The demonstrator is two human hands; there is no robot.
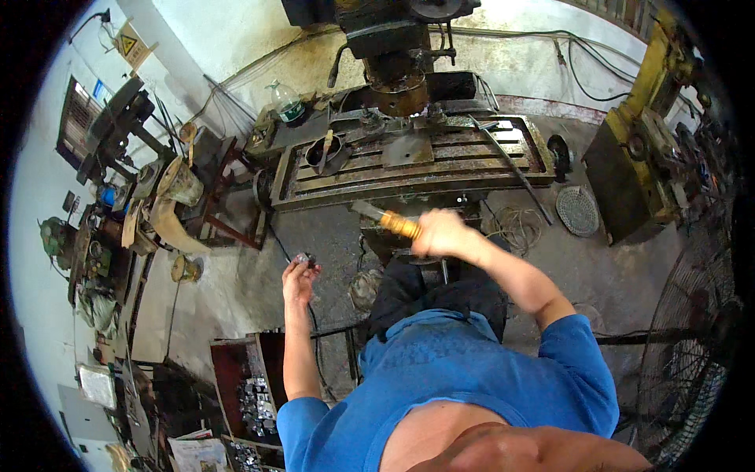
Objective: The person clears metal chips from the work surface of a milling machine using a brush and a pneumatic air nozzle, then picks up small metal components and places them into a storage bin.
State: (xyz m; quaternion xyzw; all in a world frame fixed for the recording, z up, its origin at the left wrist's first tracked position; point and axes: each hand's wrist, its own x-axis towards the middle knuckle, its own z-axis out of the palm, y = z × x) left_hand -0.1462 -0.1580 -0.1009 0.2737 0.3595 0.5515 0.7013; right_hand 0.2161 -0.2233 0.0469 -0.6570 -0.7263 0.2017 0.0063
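Observation:
My right hand (440, 234) is closed round a tool with a yellow handle (401, 225). The tool's grey, flat end points left toward the milling machine's front edge; motion blur hides its exact kind. Off to the left, my left hand (297, 282) pinches a small shiny metal block (305, 259) between its fingertips, well apart from the tool. Beyond both hands lies the slotted machine table (354, 182), with a plate or vise-like block (406, 149) under the spindle head (397, 90). On the table's left part stands a dark pot (336, 161) with a brush-like stick in it.
A metal bar (511, 167) leans across the table's right end. A perforated basket (577, 211) sits on the floor beside a yellow-green machine (629, 177). At lower left, a bin (230, 374) holds many metal pieces. A large fan (684, 370) stands at right.

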